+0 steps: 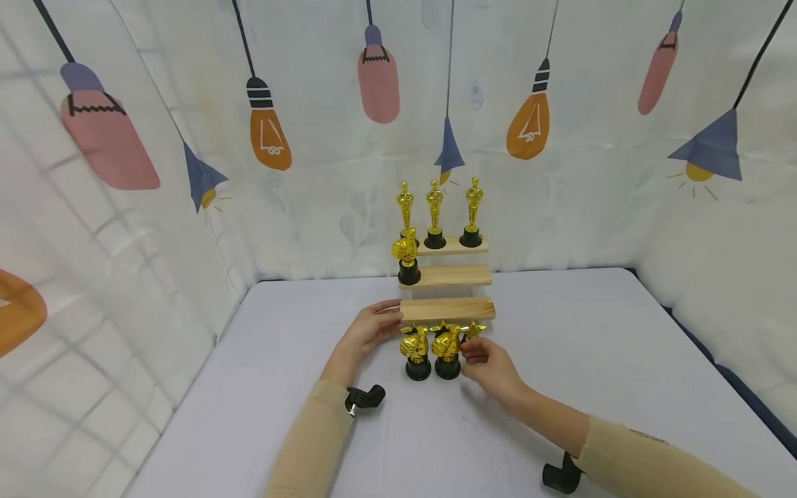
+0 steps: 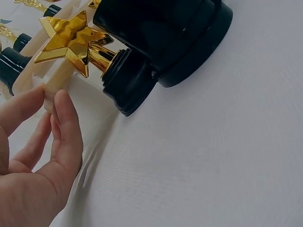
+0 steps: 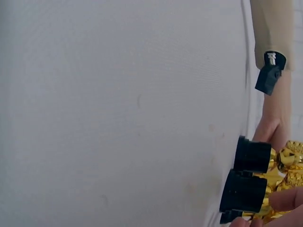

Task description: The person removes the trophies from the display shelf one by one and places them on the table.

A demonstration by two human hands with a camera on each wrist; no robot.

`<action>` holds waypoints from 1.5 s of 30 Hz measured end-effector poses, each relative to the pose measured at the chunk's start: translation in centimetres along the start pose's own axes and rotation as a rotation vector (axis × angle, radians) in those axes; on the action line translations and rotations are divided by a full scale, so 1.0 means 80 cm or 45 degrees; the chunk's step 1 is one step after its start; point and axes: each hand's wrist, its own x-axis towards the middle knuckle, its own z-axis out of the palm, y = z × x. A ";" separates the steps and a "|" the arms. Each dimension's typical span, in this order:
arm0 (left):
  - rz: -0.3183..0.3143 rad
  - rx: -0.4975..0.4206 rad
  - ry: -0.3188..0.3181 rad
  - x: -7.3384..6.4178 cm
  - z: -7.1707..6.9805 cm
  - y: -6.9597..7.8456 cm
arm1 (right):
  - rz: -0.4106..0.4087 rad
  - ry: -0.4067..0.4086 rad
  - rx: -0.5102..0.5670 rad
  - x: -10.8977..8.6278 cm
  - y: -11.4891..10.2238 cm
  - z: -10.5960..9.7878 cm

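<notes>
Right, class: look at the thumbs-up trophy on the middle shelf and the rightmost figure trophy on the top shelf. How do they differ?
Shape: the thumbs-up trophy has a chunky hand on top; the figure trophy has a slim standing figure.
Height: the figure trophy looks taller than the thumbs-up trophy.
Place: the thumbs-up trophy stands on the middle shelf, the figure trophy on the top shelf.
Shared: upright, shiny gold, black base.

No readable text, labels, brands or numbers.
</notes>
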 end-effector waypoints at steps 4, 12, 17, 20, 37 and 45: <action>0.001 0.005 -0.019 0.000 0.001 0.000 | -0.041 0.051 -0.018 -0.001 -0.006 -0.007; 0.010 -0.005 -0.016 0.003 0.000 0.001 | -0.073 0.062 -0.050 0.005 -0.024 -0.035; 0.002 -0.009 -0.005 0.004 0.000 0.001 | -0.128 0.067 0.013 0.011 -0.039 -0.046; -0.004 -0.006 0.000 0.004 -0.001 0.001 | -0.153 0.052 0.036 0.015 -0.047 -0.049; 0.006 -0.020 -0.016 0.000 -0.003 -0.001 | -0.193 -0.064 0.061 0.048 -0.091 -0.047; -0.002 -0.035 -0.005 0.000 -0.001 -0.001 | -0.213 -0.125 0.012 0.066 -0.101 -0.042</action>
